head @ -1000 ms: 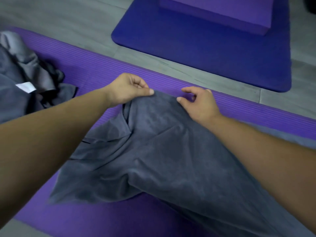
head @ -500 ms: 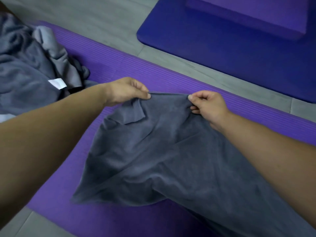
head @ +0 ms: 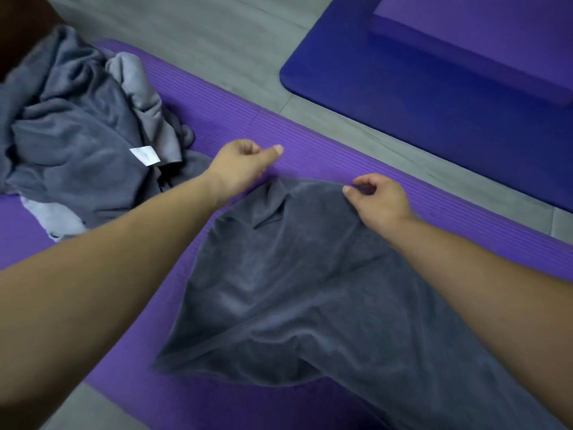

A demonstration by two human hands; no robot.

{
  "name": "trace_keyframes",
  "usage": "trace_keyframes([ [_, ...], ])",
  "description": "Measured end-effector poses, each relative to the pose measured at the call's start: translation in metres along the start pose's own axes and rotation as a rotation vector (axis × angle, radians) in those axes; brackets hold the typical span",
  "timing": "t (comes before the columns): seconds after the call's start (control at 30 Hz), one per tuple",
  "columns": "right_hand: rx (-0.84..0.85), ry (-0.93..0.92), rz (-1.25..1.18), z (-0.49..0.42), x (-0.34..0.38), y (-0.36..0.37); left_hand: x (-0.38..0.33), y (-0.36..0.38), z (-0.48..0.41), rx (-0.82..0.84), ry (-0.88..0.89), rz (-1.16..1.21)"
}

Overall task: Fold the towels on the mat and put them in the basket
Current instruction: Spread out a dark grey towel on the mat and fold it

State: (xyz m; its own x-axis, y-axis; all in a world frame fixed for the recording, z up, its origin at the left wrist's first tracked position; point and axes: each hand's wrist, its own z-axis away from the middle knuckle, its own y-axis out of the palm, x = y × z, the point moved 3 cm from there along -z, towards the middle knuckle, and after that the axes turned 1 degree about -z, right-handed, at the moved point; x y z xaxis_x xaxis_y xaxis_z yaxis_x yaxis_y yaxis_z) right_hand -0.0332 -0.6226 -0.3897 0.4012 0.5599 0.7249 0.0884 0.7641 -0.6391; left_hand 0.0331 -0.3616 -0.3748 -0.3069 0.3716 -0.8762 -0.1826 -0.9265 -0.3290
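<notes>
Broadly, a ribbed purple mat (head: 310, 141) runs on a slant from the left edge to the lower right of the frame, lying on a grey floor (head: 217, 41); spread over its middle and lower right is a dark grey towel (head: 294, 290), rumpled, one far corner turned back on itself in a small flap, its near part running out of the bottom right of the frame.

Beyond it, in the upper right, a dark blue mat (head: 434, 103) lies on the floor, apart from the purple one with a strip of floor between; a purple block (head: 480, 35) sits on it at the top right corner.

At the upper left a heap of unfolded towels (head: 77, 135) rests on the purple mat's far end, mostly dark grey with a paler grey one (head: 139, 79) draped over its right side; it lies near the spread towel but apart from it.

Two bare forearms reach in from the lower corners; the left hand (head: 242, 166) hangs over bare mat just past the towel's turned corner, its fingers (head: 248, 147) curled into the palm, thumb stretched along them, nothing visible in its grip; the right hand (head: 379, 201) sits at the towel's far edge, thumb tip on the cloth, fingers (head: 364, 180) hooked above it with a small gap; whether cloth is pinched there I cannot tell.

Smallest, a white tag (head: 145, 156) shows on the heap's right side.
</notes>
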Motion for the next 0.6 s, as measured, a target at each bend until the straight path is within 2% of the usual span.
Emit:
trace_keyframes([
  [0.07, -0.017, -0.107, 0.038, 0.004, 0.011, 0.006, 0.015, 0.005, 0.015, 0.030, 0.040, -0.006],
  [0.13, 0.002, -0.168, -0.026, 0.008, 0.023, 0.018, 0.031, 0.010, 0.027, 0.046, 0.126, -0.086],
  [0.2, 0.128, -0.132, -0.184, 0.011, 0.036, 0.035, 0.045, 0.013, 0.031, 0.024, 0.235, -0.312],
  [0.27, 0.282, -0.073, -0.289, 0.018, 0.049, 0.053, 0.054, 0.011, 0.034, -0.017, 0.279, -0.375],
  [0.43, 0.410, -0.197, -0.251, 0.019, 0.072, 0.081, 0.059, 0.007, 0.042, -0.040, 0.211, 0.075],
  [0.6, 0.451, -0.308, -0.145, 0.003, 0.099, 0.088, 0.039, -0.007, 0.037, -0.044, 0.235, 0.196],
])
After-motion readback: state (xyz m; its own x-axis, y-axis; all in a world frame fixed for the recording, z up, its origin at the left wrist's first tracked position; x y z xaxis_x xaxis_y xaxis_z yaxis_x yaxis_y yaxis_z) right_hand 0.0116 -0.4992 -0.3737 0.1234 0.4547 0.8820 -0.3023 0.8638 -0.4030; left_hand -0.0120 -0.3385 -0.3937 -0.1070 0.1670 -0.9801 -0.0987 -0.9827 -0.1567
